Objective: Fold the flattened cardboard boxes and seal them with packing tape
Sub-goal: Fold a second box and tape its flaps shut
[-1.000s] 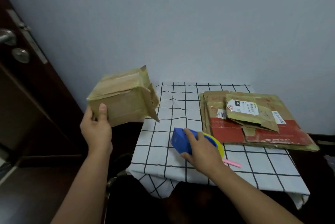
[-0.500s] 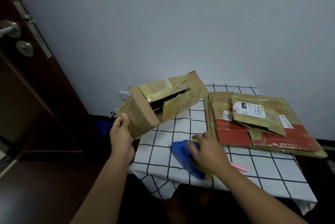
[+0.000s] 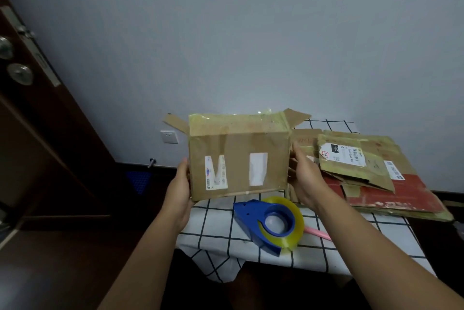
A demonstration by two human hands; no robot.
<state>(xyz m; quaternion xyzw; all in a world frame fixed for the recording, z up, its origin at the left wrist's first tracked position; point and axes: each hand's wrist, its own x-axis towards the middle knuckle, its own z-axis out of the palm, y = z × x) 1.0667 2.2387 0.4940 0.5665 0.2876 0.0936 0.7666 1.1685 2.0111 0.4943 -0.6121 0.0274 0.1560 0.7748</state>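
I hold a folded cardboard box [image 3: 238, 159] upright above the table's left rear part, its front face with white labels towards me. Small end flaps stick out at its top left and top right. My left hand [image 3: 179, 189] grips the box's left side, thumb on the front edge. My right hand [image 3: 305, 179] grips the right side. A blue tape dispenser [image 3: 268, 222] with a yellowish roll lies on the checked tablecloth [image 3: 216, 222] just below the box, untouched. A stack of flattened cardboard boxes [image 3: 376, 179] lies on the table's right.
A pink tool [image 3: 317, 233] pokes out from behind the dispenser under my right forearm. A dark wooden door [image 3: 37, 146] stands at the left. The grey wall with a socket [image 3: 169, 136] is close behind the table.
My right hand let go of the tape dispenser and took the box's right side. The box swung from my left over the table and turned its front face to me.
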